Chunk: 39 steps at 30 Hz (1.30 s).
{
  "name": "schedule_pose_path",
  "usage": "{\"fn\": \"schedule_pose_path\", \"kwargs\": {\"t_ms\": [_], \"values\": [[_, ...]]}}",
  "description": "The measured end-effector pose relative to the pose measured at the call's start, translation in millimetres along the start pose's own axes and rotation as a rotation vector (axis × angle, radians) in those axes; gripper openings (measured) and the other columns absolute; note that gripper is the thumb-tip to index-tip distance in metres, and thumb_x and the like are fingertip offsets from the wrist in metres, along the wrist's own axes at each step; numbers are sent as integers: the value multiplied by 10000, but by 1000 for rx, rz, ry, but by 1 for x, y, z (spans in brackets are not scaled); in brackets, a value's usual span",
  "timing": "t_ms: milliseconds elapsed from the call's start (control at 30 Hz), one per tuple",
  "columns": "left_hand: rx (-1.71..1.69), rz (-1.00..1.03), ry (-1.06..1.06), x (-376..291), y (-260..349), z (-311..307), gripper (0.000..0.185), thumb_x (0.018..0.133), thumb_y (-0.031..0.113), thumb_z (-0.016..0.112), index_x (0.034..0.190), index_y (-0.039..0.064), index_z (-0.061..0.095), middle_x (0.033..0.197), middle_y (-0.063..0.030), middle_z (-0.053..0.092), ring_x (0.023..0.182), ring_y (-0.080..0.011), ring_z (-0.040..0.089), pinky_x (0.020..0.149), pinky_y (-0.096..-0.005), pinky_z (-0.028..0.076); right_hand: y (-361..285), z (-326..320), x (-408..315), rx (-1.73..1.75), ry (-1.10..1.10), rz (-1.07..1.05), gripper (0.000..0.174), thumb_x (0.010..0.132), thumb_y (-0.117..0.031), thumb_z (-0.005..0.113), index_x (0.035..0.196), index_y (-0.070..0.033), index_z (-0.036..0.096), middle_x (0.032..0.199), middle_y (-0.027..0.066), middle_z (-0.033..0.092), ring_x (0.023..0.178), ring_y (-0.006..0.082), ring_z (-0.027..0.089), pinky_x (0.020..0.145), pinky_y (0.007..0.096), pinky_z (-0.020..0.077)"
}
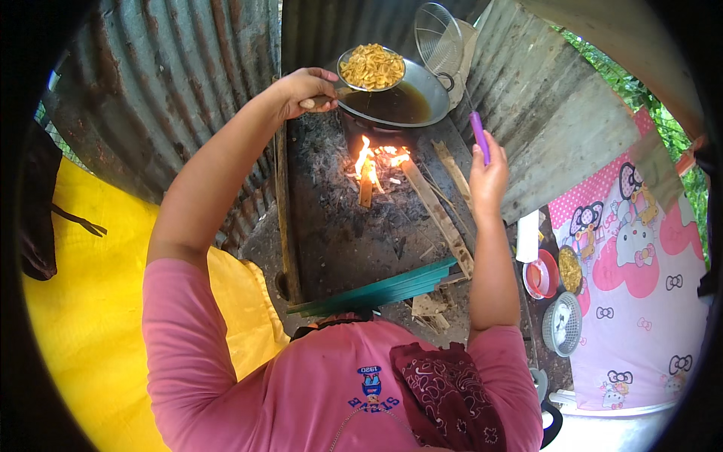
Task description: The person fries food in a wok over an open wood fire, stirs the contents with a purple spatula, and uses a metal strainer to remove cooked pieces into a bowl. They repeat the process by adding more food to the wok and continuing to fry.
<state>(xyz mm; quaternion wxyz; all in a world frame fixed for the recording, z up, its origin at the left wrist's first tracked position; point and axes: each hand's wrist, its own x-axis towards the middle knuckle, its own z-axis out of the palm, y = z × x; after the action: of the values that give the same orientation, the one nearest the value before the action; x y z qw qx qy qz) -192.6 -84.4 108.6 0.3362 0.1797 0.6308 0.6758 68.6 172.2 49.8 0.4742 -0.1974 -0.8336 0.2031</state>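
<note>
My left hand (308,92) grips the wooden handle (317,102) of a round strainer. Golden fried slices (373,66), perhaps banana chips, are heaped in that strainer, which is held over the far left part of a wide metal wok (439,101). Brown oil (398,104) lies in the wok. In my right hand (489,178) is the purple handle (480,137) of a second tool, a wire-mesh skimmer (438,38). Its mesh bowl is raised at the wok's far right edge and looks bare of slices.
Open flames (367,161) burn below the wok's near side, with a long wood strip (438,214) running out of the fire. Corrugated metal sheets (175,85) stand around the hearth. At right sit a red bowl (552,273), a bowl of yellow pieces (570,270) and a grey basket (574,308).
</note>
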Motion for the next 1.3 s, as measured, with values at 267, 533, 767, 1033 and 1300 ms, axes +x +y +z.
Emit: {"fn": "schedule_pose_path", "kwargs": {"t_ms": [267,533,767,1033,1300], "values": [[110,46,39,5,42,-2,399,774,-82,613,1128,13,456,905,-170,607,704,-230,654,572,-268,584,21,-11,36,-180,-225,224,325,881,-249,581,1134,-52,633,1000,220,657,920,364,636,811,411,488],[160,63,108,12,54,6,390,823,-43,622,1178,15,472,898,-176,633,732,-191,652,521,-218,526,53,14,68,-280,-213,70,307,875,-262,591,1129,-100,647,978,187,669,921,367,634,777,418,493],[162,57,161,17,64,19,386,830,-37,616,1185,18,476,917,-168,644,754,-181,656,569,-231,539,71,80,88,-424,-322,-117,229,871,-212,589,1052,-84,646,897,172,648,812,356,639,709,456,509],[159,75,208,16,61,21,414,810,-49,634,1184,12,467,858,-156,639,689,-177,649,548,-227,536,90,96,81,96,-589,123,277,868,-161,609,1084,7,647,900,164,693,812,218,681,735,325,509],[121,47,226,17,28,21,430,776,-78,630,1156,1,445,896,-164,606,714,-202,654,590,-268,586,84,20,92,152,-421,146,318,869,-222,610,1106,-13,641,991,207,669,916,327,655,809,371,491]]}}
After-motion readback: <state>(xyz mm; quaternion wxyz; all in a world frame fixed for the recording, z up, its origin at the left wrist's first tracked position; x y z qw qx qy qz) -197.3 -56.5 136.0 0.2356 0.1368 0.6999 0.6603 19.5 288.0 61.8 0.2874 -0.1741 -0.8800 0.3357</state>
